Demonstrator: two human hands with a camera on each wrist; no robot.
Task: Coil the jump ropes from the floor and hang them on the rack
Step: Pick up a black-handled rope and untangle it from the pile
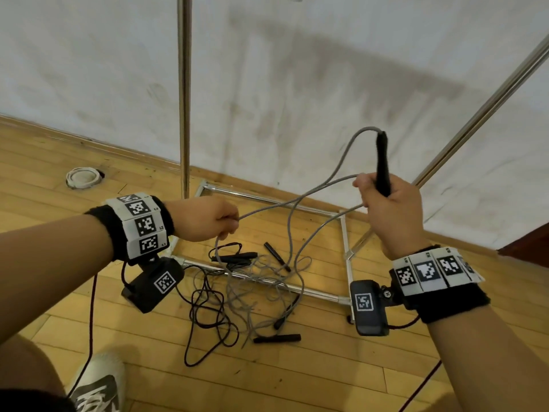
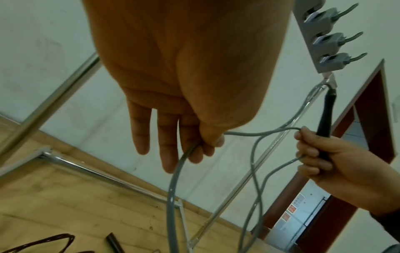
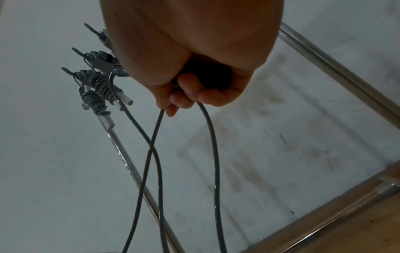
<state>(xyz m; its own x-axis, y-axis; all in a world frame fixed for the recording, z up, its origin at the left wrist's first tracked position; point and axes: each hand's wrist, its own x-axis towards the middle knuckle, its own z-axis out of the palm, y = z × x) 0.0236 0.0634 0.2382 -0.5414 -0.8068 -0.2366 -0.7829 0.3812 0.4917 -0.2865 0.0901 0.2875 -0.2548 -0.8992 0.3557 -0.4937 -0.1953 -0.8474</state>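
Note:
My right hand (image 1: 383, 197) grips the black handle (image 1: 382, 162) of a grey jump rope (image 1: 300, 200) upright, with loops of the rope gathered under its fingers (image 3: 184, 95). My left hand (image 1: 208, 218) pinches the same grey rope (image 2: 255, 133) between thumb and forefinger, its other fingers (image 2: 142, 135) loosely extended. The rope hangs from both hands down into a tangled pile of grey and black jump ropes (image 1: 246, 286) with black handles (image 1: 277, 338) on the wooden floor. The metal rack's base frame (image 1: 344, 245) lies around the pile.
The rack's upright pole (image 1: 184, 93) stands at centre left, and a slanted pole (image 1: 487, 105) runs up at right. A strip of hooks (image 2: 324, 39) shows at the rack's top. A white wall is behind. A roll of white tape (image 1: 83, 177) lies far left; my shoe (image 1: 98, 388) is bottom left.

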